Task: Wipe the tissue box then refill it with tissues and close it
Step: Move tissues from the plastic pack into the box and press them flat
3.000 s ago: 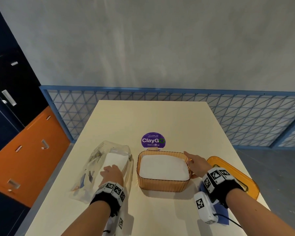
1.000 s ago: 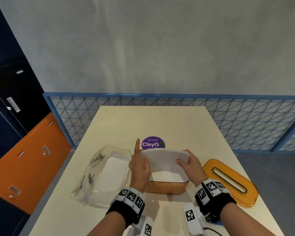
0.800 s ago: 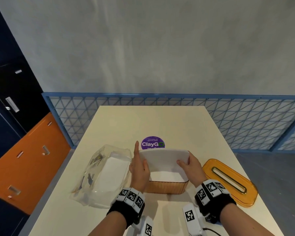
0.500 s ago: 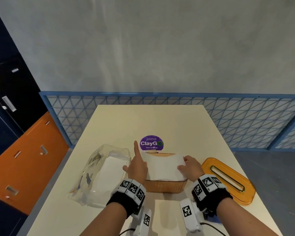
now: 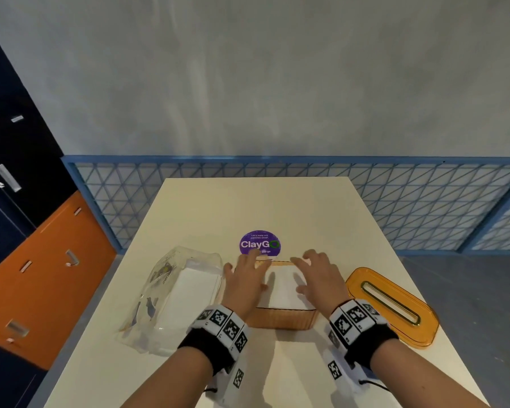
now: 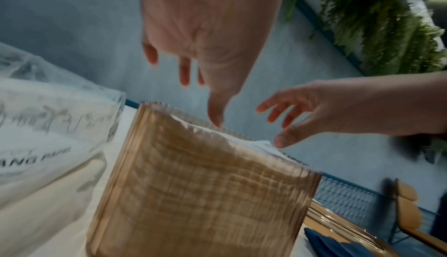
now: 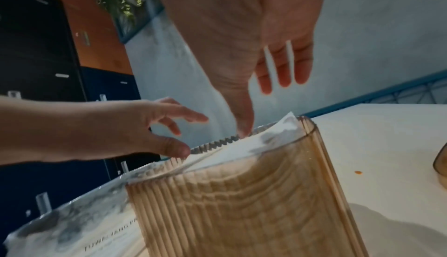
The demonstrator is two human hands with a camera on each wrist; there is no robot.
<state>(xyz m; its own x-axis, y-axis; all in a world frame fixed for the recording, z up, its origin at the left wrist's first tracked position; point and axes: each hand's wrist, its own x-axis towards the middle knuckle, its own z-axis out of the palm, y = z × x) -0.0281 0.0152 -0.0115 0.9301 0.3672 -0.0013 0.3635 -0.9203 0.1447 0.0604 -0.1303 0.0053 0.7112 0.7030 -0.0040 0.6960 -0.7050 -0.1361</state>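
The amber ribbed tissue box [image 5: 280,318] stands lidless at the table's middle, with a white tissue stack [image 5: 283,287] lying in it. My left hand [image 5: 245,282] hovers over the box's left side and my right hand [image 5: 317,278] over its right, both with fingers spread and holding nothing. In the left wrist view my left thumb reaches down to the tissue stack [image 6: 241,138] near the box rim [image 6: 205,194]. In the right wrist view a tissue corner [image 7: 288,121] sticks up above the box wall [image 7: 254,203]. The orange slotted lid [image 5: 392,304] lies flat to the right.
A clear plastic pack of tissues [image 5: 177,295] lies left of the box, touching my left hand's side. A purple round sticker [image 5: 259,244] sits just behind the box. A blue cloth [image 6: 338,246] lies near the lid. Blue mesh railing [image 5: 277,169] runs behind the table.
A second ago both hands held the tissue stack tilted above the box. They lowered it in and let go; both hands now lie spread over it.
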